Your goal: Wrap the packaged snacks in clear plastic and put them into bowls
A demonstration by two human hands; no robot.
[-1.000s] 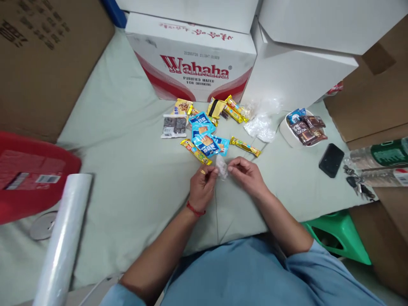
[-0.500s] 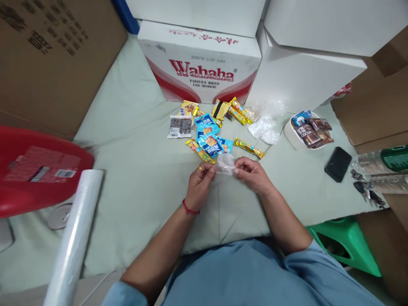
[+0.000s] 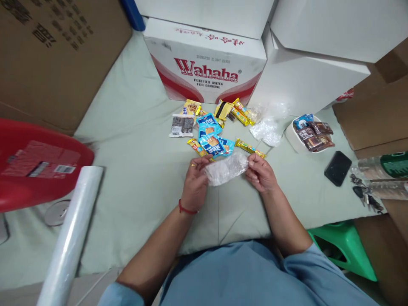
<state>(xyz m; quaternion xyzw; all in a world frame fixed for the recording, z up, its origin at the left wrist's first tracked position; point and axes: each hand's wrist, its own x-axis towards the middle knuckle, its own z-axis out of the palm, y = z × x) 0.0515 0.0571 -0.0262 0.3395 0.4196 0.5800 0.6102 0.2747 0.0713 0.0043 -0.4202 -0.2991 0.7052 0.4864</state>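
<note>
Holding clear plastic bag (image 3: pixel 226 168) stretched between left hand (image 3: pixel 196 178) and right hand (image 3: pixel 260 172), fingers pinched on its ends, above pale cloth (image 3: pixel 134 170). White bowl (image 3: pixel 298 138) at right holds chocolate snack packets (image 3: pixel 314 134).

A pale green cloth (image 3: pixel 134 170) covers the flat surface. At its far edge stand a red and white water carton (image 3: pixel 207 63) and a white box (image 3: pixel 302 80), with a brown cardboard box (image 3: pixel 57 55) on the left. Just in front of the carton lies a loose heap of snack packets (image 3: pixel 210 136), and some crumpled clear bags (image 3: pixel 266 129) lie beside it. Further right are a white bowl (image 3: pixel 290 138) of chocolate packets, a black phone (image 3: pixel 338 168), keys (image 3: pixel 365 196) and bottles (image 3: pixel 382 163) on their sides. A round metal disc (image 3: pixel 55 212) lies at the left.
</note>
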